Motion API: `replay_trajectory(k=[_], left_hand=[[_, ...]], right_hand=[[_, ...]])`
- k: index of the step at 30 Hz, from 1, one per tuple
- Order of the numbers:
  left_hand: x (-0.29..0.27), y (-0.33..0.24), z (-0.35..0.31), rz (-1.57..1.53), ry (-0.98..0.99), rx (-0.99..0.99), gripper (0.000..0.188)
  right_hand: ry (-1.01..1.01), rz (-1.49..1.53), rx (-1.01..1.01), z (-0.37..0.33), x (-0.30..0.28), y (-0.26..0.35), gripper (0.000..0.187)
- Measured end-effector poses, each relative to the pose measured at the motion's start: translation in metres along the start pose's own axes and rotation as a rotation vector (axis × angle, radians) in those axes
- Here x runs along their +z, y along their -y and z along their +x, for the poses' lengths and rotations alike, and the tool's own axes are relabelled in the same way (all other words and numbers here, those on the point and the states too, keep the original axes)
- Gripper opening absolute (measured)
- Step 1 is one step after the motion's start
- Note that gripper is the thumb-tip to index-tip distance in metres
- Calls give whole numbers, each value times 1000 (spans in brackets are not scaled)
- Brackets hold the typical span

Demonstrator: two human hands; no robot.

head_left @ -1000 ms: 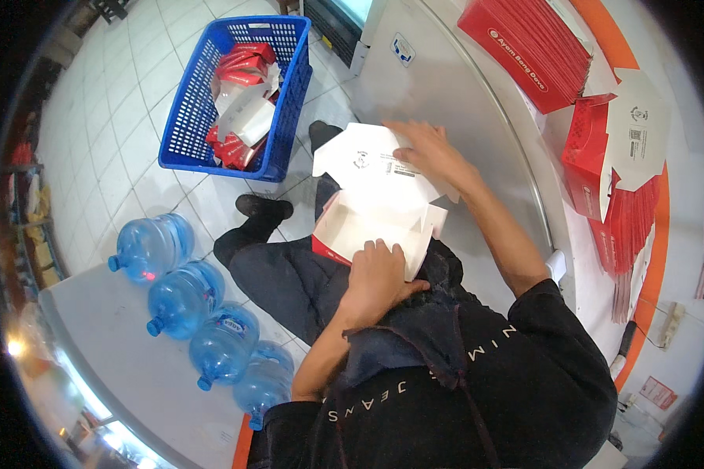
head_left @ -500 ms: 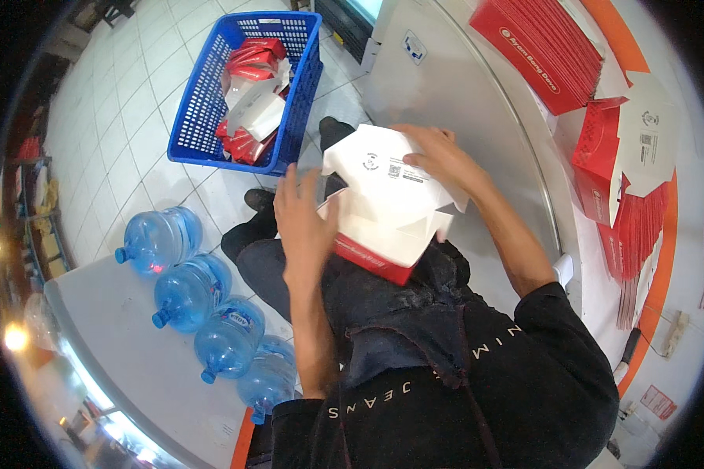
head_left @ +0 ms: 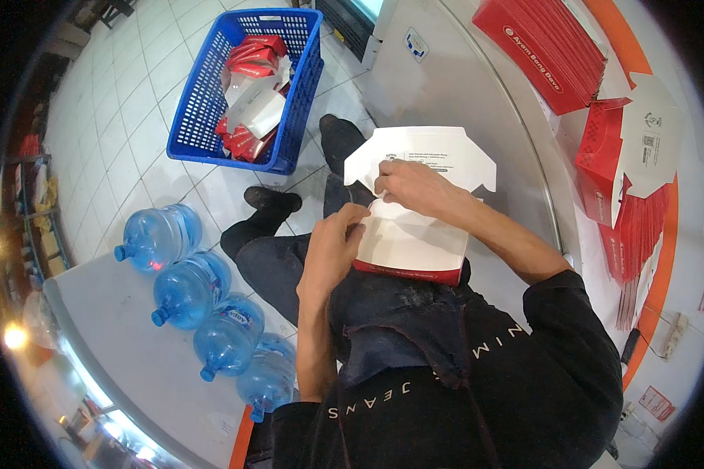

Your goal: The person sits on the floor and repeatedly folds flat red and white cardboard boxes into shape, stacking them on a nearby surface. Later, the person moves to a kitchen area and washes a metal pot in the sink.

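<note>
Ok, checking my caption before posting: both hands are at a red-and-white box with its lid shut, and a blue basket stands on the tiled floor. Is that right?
Not quite: the head view shows the lid open, not shut. The left hand and right hand are at the red-and-white box, and the blue basket does stand on the tiled floor.

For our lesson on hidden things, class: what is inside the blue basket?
The blue basket holds a jumbled heap of red and white packaging. Only the upper pieces show; whatever lies beneath them, and the basket floor under the heap, is covered.
</note>
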State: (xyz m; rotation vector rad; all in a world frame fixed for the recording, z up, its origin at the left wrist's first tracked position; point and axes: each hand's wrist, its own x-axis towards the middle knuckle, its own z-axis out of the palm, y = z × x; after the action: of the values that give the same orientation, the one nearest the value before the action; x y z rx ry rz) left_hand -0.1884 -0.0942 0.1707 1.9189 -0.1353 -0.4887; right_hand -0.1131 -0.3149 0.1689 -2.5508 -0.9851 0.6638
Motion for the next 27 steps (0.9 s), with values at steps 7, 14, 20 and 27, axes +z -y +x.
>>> replay_trajectory(k=[7,14,20,27], left_hand=[[6,-4,-15,64,-88,-131,29],[9,13,-28,177,101,-241,30],[5,0,-25,214,86,-163,28],[-18,-6,-39,63,-243,-285,29]], right_hand=[[24,158,47,3,11,-2,14],[-27,275,257,-9,17,-20,22],[-17,222,360,-7,14,-17,36],[-285,-38,-79,-50,-36,34,53]])
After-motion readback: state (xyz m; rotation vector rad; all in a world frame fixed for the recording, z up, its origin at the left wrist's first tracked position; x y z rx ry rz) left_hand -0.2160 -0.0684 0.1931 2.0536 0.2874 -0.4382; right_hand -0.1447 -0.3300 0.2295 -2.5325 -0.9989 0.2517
